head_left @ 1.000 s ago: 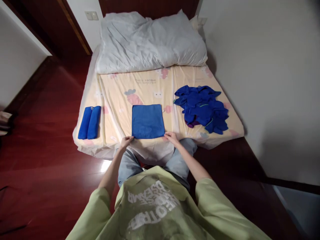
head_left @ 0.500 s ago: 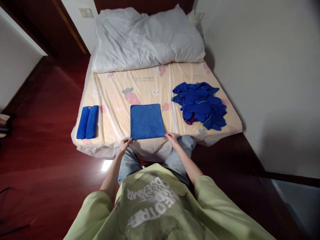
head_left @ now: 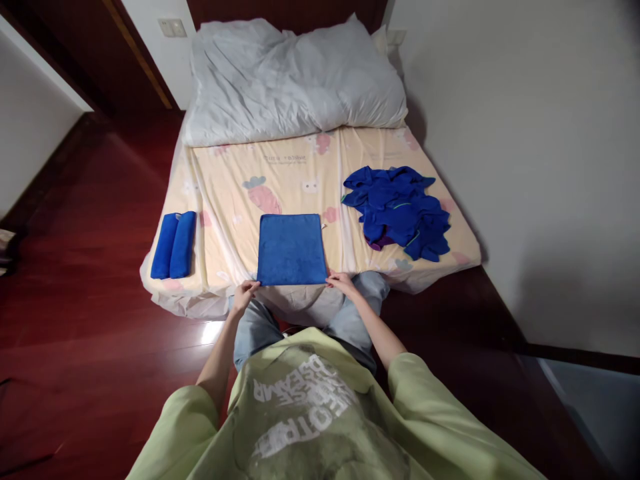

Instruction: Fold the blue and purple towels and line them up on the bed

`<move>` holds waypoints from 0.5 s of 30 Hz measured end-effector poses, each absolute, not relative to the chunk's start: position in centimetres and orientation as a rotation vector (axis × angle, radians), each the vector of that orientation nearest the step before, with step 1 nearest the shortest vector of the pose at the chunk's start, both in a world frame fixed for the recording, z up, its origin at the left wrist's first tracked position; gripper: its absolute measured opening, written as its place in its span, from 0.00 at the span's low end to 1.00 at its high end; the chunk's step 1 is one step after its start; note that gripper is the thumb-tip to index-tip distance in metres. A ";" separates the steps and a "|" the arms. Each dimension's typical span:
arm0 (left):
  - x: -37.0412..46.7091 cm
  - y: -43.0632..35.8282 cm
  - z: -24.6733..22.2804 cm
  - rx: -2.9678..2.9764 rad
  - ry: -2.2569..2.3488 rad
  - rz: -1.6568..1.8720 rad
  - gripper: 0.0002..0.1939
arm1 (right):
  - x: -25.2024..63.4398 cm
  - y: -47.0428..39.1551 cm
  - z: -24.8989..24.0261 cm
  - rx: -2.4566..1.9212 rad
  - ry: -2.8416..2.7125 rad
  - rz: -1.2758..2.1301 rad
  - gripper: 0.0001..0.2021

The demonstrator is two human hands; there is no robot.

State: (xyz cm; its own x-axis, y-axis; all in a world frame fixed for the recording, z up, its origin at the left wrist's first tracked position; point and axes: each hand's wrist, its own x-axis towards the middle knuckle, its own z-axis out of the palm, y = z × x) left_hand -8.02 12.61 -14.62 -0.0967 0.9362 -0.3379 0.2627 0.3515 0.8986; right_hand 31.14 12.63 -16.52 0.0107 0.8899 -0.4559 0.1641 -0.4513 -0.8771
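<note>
A square blue cloth [head_left: 291, 249] lies flat at the near edge of the bed. My left hand [head_left: 246, 293] pinches its near left corner, and my right hand [head_left: 341, 282] pinches the near right corner. Off to the left, two rolled blue cloths [head_left: 173, 245] lie side by side. On the right is a loose heap of crumpled blue cloths [head_left: 397, 210], with a bit of purple showing at its lower edge.
The bed [head_left: 225, 193] has a yellow patterned sheet. Across its far end lies a bulky pale grey quilt [head_left: 295, 80]. A white wall [head_left: 525, 153] runs along the right side, and dark red floor [head_left: 90, 267] shows on the left.
The square cloth has shifted slightly toward me, with both hands still at its near corners. The rolls and the heap lie as before.
</note>
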 end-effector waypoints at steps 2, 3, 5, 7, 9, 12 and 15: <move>-8.4 12.0 -14.3 1.170 1.570 0.807 0.31 | 31.5 12.4 -16.3 -1.712 -1.195 1.525 0.13; -8.6 11.7 -14.1 1.207 1.552 0.780 0.30 | 31.7 12.4 -16.2 -1.727 -1.255 1.541 0.13; -9.2 11.3 -13.7 1.261 1.530 0.700 0.27 | 32.2 12.4 -16.0 -1.737 -1.375 1.570 0.11; -9.8 11.5 -13.3 1.297 1.546 0.611 0.25 | 32.6 12.8 -15.7 -1.743 -1.469 1.572 0.09; -10.4 12.6 -12.9 1.353 1.596 0.550 0.22 | 32.8 13.8 -15.3 -1.761 -1.535 1.471 0.09; -10.7 16.1 -12.4 1.497 1.661 0.559 0.19 | 32.3 17.1 -14.4 -1.793 -1.531 1.127 0.06; -9.8 21.6 -12.0 1.659 1.618 0.642 0.18 | 31.2 22.0 -13.4 -1.757 -1.532 0.913 0.11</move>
State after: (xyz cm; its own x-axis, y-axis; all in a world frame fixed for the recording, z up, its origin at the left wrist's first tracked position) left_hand -9.81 21.57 -11.99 0.0878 0.9874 -0.1318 0.6289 0.0477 0.7761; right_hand 31.22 22.00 -13.43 0.0850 0.9916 -0.0974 0.5574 -0.1283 -0.8203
